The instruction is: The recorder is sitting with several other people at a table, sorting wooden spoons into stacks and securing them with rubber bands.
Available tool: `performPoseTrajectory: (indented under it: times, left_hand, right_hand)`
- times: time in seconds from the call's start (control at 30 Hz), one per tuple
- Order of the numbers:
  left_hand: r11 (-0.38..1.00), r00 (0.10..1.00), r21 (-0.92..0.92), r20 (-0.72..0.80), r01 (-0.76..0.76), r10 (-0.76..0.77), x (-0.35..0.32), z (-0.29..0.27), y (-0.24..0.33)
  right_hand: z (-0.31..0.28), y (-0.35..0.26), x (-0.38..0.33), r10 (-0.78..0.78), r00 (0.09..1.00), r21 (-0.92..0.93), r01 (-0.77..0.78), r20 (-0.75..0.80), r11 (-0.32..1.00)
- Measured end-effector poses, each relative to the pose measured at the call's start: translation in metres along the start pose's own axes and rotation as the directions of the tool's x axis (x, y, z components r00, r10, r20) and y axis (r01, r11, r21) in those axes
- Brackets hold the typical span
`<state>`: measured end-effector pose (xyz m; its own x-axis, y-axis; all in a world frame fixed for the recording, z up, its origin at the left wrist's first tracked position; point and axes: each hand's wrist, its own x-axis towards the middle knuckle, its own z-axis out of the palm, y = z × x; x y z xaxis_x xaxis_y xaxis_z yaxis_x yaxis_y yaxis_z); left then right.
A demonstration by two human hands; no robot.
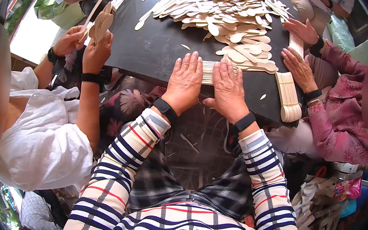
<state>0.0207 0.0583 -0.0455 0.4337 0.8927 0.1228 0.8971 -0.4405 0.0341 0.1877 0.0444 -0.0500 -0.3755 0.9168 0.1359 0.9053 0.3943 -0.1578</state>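
Observation:
At the near table edge a tight row of pale wooden spoons (210, 73) is held between my hands, its ends hidden under them. My left hand (185, 82) is closed on the left end, fingers straight and side by side. On the right end lies my right hand (229, 85), gripping it with fingers extended and the thumb low near the edge. Just beyond my right fingers spread loose wooden spoons (249, 59), which run back to a big heap (210, 2). A bundle of wooden spoons (288, 99), tied with a thin band, stands to the right.
The dark table (141, 51) has its near edge at my wrists. On the left a person in white (47, 140) holds several wooden spoons (101, 23). A person in a pink patterned top (344, 106) has both hands round another row (296, 42). Pale strips (317, 216) pile at lower right.

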Motion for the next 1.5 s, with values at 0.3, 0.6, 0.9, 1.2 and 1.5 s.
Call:
performPoseTrajectory:
  times: [0.3,0.6,0.9,1.2,1.5]
  left_hand:
    - [0.999,0.998,-0.010,0.045,-0.041,0.041,-0.004,-0.008,-0.005]
    - [0.993,0.999,-0.111,0.033,-0.029,0.033,-0.025,-0.021,-0.002]
    - [0.998,0.999,-0.048,0.005,-0.047,0.047,-0.022,-0.018,-0.003]
    - [0.932,0.947,-0.362,-0.299,0.000,-0.117,-0.025,-0.002,-0.035]
    - [0.991,0.998,-0.127,-0.041,0.037,-0.043,-0.024,-0.010,-0.014]
  right_hand:
    - [-0.010,-0.010,-0.002,0.063,0.992,-0.055,-0.058,0.111,0.997]
    - [-0.008,-0.011,-0.006,0.061,0.996,-0.030,-0.060,0.057,0.998]
    - [-0.014,-0.023,-0.013,0.027,0.995,-0.062,-0.021,0.098,0.998]
    - [-0.011,-0.025,-0.017,0.022,0.997,-0.086,-0.015,0.078,0.996]
    - [-0.001,-0.026,-0.014,0.030,0.999,-0.108,-0.027,0.022,0.994]
